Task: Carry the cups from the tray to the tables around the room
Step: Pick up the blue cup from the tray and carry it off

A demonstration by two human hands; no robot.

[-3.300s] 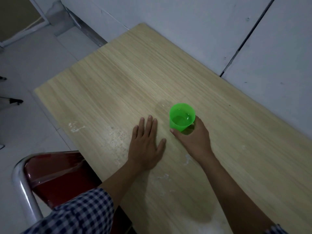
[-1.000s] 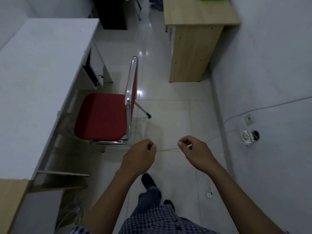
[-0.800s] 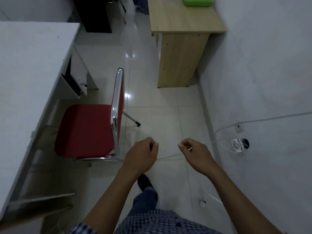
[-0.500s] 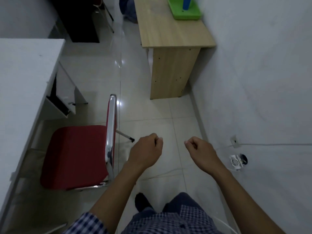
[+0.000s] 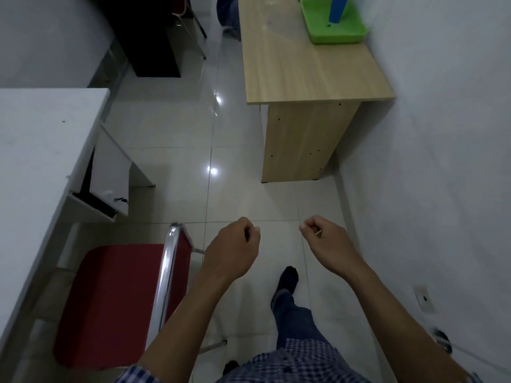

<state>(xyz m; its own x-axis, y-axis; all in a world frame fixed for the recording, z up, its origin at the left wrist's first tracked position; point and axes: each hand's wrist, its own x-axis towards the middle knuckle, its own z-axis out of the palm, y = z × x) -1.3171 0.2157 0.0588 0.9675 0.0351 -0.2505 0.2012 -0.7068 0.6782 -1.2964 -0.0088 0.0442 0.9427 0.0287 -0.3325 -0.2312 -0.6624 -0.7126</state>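
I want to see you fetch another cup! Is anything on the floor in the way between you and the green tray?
Nothing visible blocks it. Bare white tiled floor leads to the wooden desk holding the green plastic tray; the red chair sits off left.

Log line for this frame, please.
phase: walking toward tray | left hand: curled, empty | right hand: curled, empty | blue cup: on tray

left grip (image 5: 231, 248), right grip (image 5: 325, 242): fingers curled, empty, held forward.
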